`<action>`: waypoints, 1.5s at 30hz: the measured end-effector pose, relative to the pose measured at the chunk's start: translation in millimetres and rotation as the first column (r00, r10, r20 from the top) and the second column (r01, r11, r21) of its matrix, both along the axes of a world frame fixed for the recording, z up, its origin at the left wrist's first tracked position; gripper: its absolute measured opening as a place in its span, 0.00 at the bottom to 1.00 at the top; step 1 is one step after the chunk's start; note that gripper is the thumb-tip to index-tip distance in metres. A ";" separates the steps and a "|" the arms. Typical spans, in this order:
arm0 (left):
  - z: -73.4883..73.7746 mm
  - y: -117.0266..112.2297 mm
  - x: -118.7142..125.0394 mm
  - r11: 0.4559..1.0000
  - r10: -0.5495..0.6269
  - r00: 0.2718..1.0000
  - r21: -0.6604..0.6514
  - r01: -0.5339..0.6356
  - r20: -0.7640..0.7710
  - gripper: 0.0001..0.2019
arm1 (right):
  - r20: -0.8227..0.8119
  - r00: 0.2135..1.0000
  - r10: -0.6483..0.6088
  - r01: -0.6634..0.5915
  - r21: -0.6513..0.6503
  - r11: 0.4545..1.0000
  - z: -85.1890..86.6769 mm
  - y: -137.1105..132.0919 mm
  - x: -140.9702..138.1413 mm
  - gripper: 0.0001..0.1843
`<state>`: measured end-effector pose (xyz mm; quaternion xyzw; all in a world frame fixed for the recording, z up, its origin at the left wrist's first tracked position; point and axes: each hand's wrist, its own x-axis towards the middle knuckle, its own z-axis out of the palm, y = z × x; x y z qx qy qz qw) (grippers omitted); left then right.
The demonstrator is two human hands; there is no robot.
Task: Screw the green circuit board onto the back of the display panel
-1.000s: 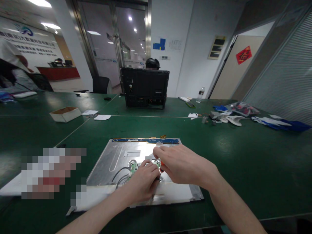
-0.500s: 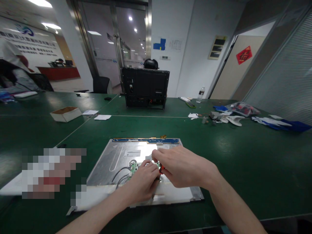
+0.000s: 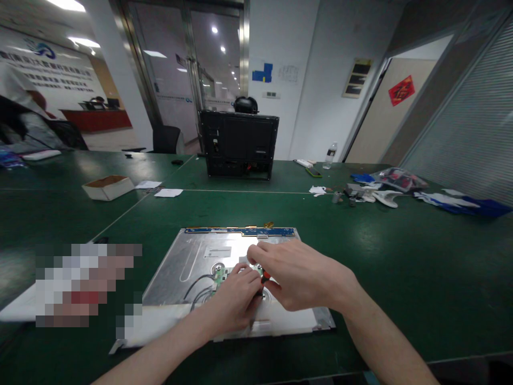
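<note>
A flat silver display panel (image 3: 172,272) lies on the table with its metal back up. Along its far edge runs a narrow blue circuit strip (image 3: 216,231). My right hand (image 3: 302,272) is closed round a small red-and-black screwdriver (image 3: 265,276), held over the panel's middle. Low over a green circuit board (image 3: 220,275), my left hand (image 3: 236,297) has its fingers curled together by the screwdriver's lower end; what they pinch is hidden. Dark cables (image 3: 195,283) come off the board to the left. The screwdriver's tip is out of sight.
Beyond the panel stands a black monitor housing (image 3: 240,144), with a person's head partly showing behind it. A white open box (image 3: 107,189) and papers (image 3: 169,193) are at left. Gloves, metal parts and a plastic bag (image 3: 398,178) lie right. A bottle (image 3: 330,155) stands farther back.
My right hand has turned slightly at the wrist and shifted a little left round the screwdriver. My left hand and the panel have stayed in place.
</note>
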<state>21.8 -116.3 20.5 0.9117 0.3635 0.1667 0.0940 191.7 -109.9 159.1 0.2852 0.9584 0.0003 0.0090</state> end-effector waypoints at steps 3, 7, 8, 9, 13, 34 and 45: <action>1.2 -0.2 -0.1 1.000 0.004 1.000 -0.009 -0.004 -0.015 0.10 | 0.011 1.000 0.007 -0.006 -0.011 1.000 0.0 -0.2 0.5 0.17; 3.7 -0.9 0.1 1.000 -0.005 1.000 -0.009 0.005 -0.012 0.11 | 0.002 0.997 -0.076 0.076 -0.012 0.997 -0.9 2.3 -1.8 0.13; 4.0 -1.0 0.2 1.000 -0.007 1.000 -0.007 0.007 -0.011 0.10 | 0.002 0.995 -0.101 0.101 -0.008 0.995 -1.3 3.0 -2.5 0.12; 4.1 -1.0 0.3 1.000 -0.006 1.000 -0.006 0.006 -0.010 0.10 | 0.005 0.993 -0.122 0.122 -0.002 0.993 -1.6 3.6 -3.0 0.11; 2.6 -0.8 0.4 1.000 0.004 1.000 -0.010 -0.004 -0.013 0.09 | -0.010 0.995 -0.101 0.101 0.016 0.995 -2.8 4.2 -2.2 0.12; -4.2 1.1 -0.2 1.000 0.010 1.000 0.008 -0.010 -0.008 0.09 | -0.031 0.999 -0.033 0.034 0.024 0.999 -1.5 3.5 -0.3 0.11; -0.1 0.0 -0.6 1.000 0.015 1.000 -0.006 -0.015 -0.008 0.06 | 0.006 0.995 -0.097 0.097 0.027 0.995 -1.1 5.1 -1.3 0.10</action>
